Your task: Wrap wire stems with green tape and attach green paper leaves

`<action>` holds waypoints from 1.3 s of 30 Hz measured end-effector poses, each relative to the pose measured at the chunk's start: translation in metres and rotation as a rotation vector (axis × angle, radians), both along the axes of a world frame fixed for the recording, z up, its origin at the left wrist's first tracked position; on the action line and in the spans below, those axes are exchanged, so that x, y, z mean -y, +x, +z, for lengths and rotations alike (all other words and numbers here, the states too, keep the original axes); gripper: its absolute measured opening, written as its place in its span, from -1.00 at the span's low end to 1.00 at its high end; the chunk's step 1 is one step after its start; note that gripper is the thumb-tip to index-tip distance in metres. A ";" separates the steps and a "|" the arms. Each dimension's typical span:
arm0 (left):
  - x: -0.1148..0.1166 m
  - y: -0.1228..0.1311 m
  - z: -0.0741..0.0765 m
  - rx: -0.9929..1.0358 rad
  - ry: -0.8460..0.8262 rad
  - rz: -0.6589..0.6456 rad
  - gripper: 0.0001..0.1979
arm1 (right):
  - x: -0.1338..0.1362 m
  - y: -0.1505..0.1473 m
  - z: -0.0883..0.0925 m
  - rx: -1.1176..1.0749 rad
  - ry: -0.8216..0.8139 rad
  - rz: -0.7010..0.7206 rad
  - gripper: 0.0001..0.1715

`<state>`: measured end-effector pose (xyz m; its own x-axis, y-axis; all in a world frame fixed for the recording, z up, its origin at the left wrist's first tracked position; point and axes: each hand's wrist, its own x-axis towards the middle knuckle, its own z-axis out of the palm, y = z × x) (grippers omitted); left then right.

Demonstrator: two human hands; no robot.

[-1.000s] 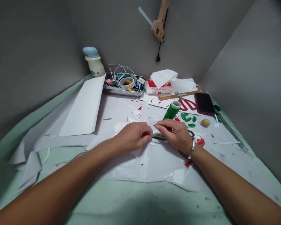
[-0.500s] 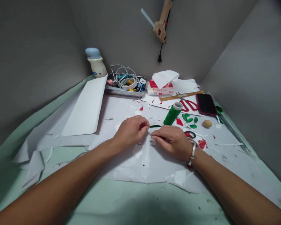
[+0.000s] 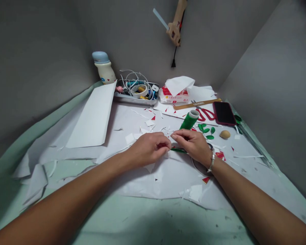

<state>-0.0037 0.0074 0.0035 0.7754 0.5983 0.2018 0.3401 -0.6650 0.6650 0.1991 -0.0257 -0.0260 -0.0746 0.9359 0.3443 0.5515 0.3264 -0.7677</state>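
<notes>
My left hand (image 3: 149, 148) and my right hand (image 3: 193, 144) meet at the middle of the white paper sheet (image 3: 168, 173). Both are pinched closed on a thin green strip (image 3: 178, 150) that runs between them and under the right fingers. A small red piece shows inside the left fingers. A green tape roll (image 3: 189, 120) stands just behind the right hand, with several green leaf-shaped cutouts (image 3: 206, 131) beside it. A silver bangle circles my right wrist.
Red scissors (image 3: 205, 114), a wooden ruler (image 3: 197, 103) and a dark phone (image 3: 223, 113) lie at the right rear. A tissue pack (image 3: 174, 96), a metal tray (image 3: 136, 98) of cables and tape, and a bottle (image 3: 103, 68) stand at the back. A glue gun (image 3: 174, 25) hangs on the wall.
Half a second ago my hands were apart, the left holding the green strip forward. Now the right hand has come back up and both pinch the strip together.
</notes>
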 end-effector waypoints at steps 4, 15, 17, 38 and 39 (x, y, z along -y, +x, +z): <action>-0.001 0.000 0.007 0.115 -0.057 0.111 -0.88 | 0.000 -0.001 -0.005 0.086 0.017 0.103 -0.81; -0.006 -0.002 -0.010 -0.046 0.208 0.241 -0.85 | 0.022 -0.018 0.005 0.633 0.385 0.212 -0.74; -0.005 -0.002 -0.012 -0.091 0.262 0.156 -0.85 | 0.021 -0.016 0.007 0.576 0.422 0.176 -0.75; -0.005 0.000 -0.002 0.042 0.091 0.307 -0.88 | 0.014 -0.014 0.000 0.559 0.248 0.229 -0.75; -0.005 0.001 -0.004 0.003 0.109 0.316 -0.88 | 0.017 -0.016 0.002 0.639 0.300 0.223 -0.73</action>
<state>-0.0031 0.0125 -0.0004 0.5543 0.7838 0.2800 0.5387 -0.5943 0.5972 0.1829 -0.0426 -0.0245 -0.5235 0.7475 0.4090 0.7569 0.6284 -0.1796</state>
